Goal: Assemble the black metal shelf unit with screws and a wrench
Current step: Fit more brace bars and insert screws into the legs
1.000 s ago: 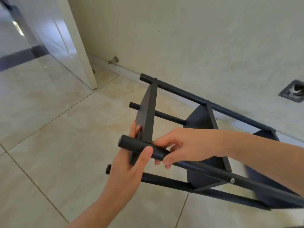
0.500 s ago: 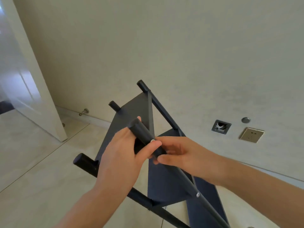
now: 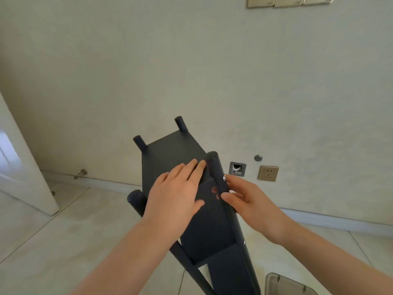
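Tiled floor (image 3: 53, 241); shelf unit (image 3: 170, 152) under left hand (image 3: 176, 194), post (image 3: 215, 167) in right hand (image 3: 248, 201)

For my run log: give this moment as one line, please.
shelf unit: nearly upright | left hand: flat on top shelf | right hand: grips post under screw | wrench: not in view

Home interior: beige tiled floor (image 3: 53, 241), plastered wall (image 3: 191, 60), wall socket (image 3: 268, 173), white door (image 3: 32, 184), doorstop (image 3: 80, 173).
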Motion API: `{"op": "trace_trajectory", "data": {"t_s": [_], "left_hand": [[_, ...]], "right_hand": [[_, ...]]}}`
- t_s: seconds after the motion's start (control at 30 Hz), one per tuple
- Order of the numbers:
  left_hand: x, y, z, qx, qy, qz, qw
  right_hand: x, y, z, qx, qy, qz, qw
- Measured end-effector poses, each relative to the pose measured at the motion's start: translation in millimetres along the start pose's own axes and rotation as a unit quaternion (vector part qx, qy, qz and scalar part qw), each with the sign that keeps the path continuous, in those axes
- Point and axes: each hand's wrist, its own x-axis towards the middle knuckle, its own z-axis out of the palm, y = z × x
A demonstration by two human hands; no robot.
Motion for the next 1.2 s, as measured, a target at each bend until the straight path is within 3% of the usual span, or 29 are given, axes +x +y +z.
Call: {"op": "trace_trajectory", "data": {"t_s": [0.2, 0.27, 0.33, 0.43, 0.53, 0.67, 0.77, 0.83, 0.97, 1.2], "left_hand": [[-15, 21, -19, 0.129, 0.026, -0.017, 0.991], [-17, 18, -12, 0.066, 0.129, -0.002, 0.990], [-18, 15, -13, -0.119, 0.195, -0.064, 0.971], [-15, 3, -10, -0.398, 0.213, -0.213, 0.867], [-11, 0, 1, -0.637, 0.104, -0.325, 0.691], [-5, 9, 18, -0.747, 0.000, -0.382, 0.544], [5, 13, 21, -0.785, -0.007, -0.404, 0.470], [9, 15, 23, -0.790, -0.006, -0.408, 0.458], [9, 13, 29, -0.786, 0.014, -0.402, 0.469], [2, 26, 36, -0.771, 0.029, -0.347, 0.534]], "right_hand": [[-8, 11, -27, -0.007, 0.013, 0.029, 0.999], [-10, 14, -36, -0.003, 0.016, 0.037, 0.999], [-12, 19, -44, 0.008, 0.021, 0.040, 0.999], [-14, 24, -53, 0.013, 0.031, 0.044, 0.998], [-16, 27, -56, 0.011, 0.036, 0.045, 0.998], [-18, 28, -57, 0.017, 0.047, 0.047, 0.998], [-18, 29, -57, 0.017, 0.058, 0.053, 0.997], [-18, 31, -57, 0.017, 0.065, 0.052, 0.996], [-19, 37, -56, 0.025, 0.085, 0.056, 0.995], [-11, 44, -55, 0.022, 0.150, 0.071, 0.986]]}}
